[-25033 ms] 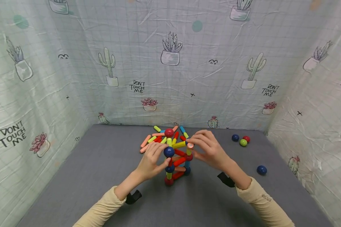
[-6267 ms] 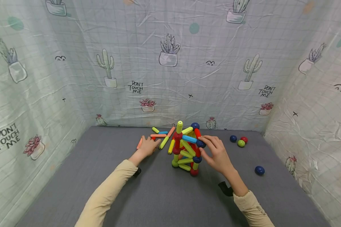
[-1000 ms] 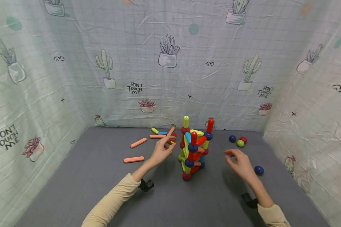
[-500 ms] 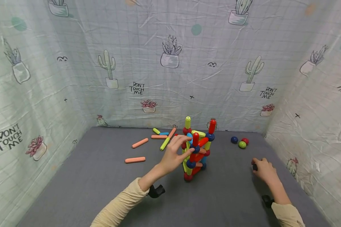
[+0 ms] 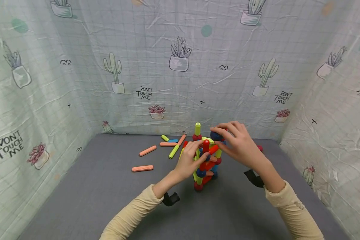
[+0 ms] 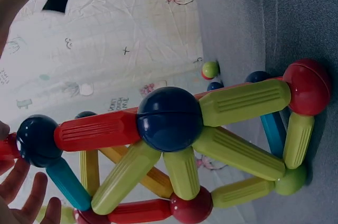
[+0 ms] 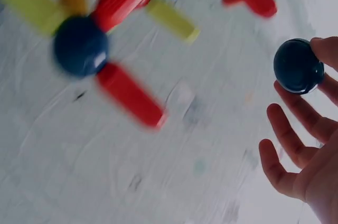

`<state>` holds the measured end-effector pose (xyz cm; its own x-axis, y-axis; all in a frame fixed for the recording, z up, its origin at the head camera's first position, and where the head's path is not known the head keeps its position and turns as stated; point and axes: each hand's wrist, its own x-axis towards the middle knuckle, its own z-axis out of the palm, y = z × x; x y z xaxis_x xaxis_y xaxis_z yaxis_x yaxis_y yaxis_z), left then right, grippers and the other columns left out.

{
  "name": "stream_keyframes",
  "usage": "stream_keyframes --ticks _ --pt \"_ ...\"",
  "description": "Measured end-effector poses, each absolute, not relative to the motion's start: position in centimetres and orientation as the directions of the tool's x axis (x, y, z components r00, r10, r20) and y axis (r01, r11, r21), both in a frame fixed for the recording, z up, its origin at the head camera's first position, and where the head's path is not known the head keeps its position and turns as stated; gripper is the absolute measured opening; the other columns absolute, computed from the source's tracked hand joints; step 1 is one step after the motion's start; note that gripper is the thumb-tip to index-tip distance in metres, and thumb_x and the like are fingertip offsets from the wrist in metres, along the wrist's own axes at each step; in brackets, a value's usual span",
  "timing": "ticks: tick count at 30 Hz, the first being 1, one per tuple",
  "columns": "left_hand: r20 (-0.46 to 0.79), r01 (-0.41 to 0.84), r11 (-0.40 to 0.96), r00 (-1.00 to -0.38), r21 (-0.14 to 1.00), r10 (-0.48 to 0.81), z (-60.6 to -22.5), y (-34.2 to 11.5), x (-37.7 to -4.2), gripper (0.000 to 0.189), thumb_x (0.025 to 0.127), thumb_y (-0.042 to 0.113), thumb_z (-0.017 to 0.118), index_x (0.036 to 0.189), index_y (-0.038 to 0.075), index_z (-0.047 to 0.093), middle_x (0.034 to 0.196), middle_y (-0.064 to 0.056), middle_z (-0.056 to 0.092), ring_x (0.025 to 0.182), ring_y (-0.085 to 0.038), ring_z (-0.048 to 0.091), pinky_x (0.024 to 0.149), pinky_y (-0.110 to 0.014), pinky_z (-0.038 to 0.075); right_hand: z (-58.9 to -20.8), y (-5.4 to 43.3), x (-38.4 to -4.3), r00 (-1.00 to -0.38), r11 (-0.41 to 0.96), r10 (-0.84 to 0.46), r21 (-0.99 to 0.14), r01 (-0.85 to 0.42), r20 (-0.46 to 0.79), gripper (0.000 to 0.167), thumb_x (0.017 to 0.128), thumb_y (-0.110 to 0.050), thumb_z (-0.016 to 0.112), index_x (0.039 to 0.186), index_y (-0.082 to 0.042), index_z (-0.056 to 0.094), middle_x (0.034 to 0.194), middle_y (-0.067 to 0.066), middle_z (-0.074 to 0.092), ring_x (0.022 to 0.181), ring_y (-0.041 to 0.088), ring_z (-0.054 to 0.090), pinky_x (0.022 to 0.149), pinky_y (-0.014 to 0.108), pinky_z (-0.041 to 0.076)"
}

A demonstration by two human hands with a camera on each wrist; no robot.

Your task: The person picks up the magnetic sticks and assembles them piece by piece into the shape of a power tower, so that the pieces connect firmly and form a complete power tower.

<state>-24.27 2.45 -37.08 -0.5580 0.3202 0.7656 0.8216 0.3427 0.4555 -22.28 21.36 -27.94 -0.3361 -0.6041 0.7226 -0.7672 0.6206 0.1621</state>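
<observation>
A tower of magnetic rods and balls [image 5: 201,173] stands on the table, a red rod [image 5: 206,144] upright on its near post. My left hand [image 5: 187,163] pinches the tower's top there, with fingertips at that red rod and the blue ball [image 6: 37,140] under it. My right hand [image 5: 241,145] pinches a loose blue ball [image 7: 297,65] between thumb and fingers above the tower. In the right wrist view this ball is apart from both upright red rods. Another red rod [image 7: 132,97] rises from the back right post, and a yellow-green rod [image 5: 197,129] from the back left one.
Loose orange rods [image 5: 142,168] lie left of the tower, with yellow-green rods [image 5: 174,151] and a blue rod [image 5: 173,141] farther back. A red ball [image 5: 259,148] shows behind the right arm, and a green ball [image 6: 210,68] in the left wrist view. A patterned curtain [image 5: 132,66] surrounds the table.
My right hand has taken the blue ball from the table's right side and brought it up over the tower. My left hand has come from the loose rods to the near post.
</observation>
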Motion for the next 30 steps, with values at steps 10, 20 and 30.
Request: stream_keyframes --ticks 10,20,30 --pt "0.780 0.827 0.371 -0.540 0.423 0.316 -37.1 2.8 -24.5 0.029 0.083 0.015 0.062 0.109 0.003 0.057 0.087 -0.005 0.059 0.081 -0.020 0.050 0.069 -0.023 0.040 -28.8 21.3 -23.9 -0.347 0.590 -0.566 0.073 -0.804 0.748 0.042 0.082 -0.024 0.063 0.118 -0.004 0.053 0.113 0.013 0.055 0.100 0.027 0.047 0.082 0.047 0.036" --pt "0.765 0.808 0.409 -0.561 0.424 0.315 -37.0 2.6 -24.5 0.034 0.083 0.016 0.061 0.113 0.000 0.056 0.089 -0.006 0.060 0.082 -0.016 0.048 0.069 -0.023 0.040 -37.9 32.8 -33.0 -0.598 0.902 -0.186 -0.106 -0.418 0.780 0.019 0.085 -0.004 0.053 0.102 0.002 0.059 0.095 0.021 0.055 0.085 0.038 0.045 0.067 0.048 0.033" --pt "0.763 0.815 0.396 -0.556 0.423 0.329 -36.8 2.6 -24.6 0.035 0.084 0.018 0.061 0.113 -0.001 0.056 0.095 -0.008 0.061 0.080 -0.020 0.049 0.066 -0.021 0.039 -46.2 39.1 -35.0 -0.932 0.991 -0.091 -0.060 -0.120 0.351 0.034 0.090 -0.015 0.045 0.119 0.002 0.047 0.118 0.025 0.045 0.106 0.046 0.034 0.076 0.062 0.029"
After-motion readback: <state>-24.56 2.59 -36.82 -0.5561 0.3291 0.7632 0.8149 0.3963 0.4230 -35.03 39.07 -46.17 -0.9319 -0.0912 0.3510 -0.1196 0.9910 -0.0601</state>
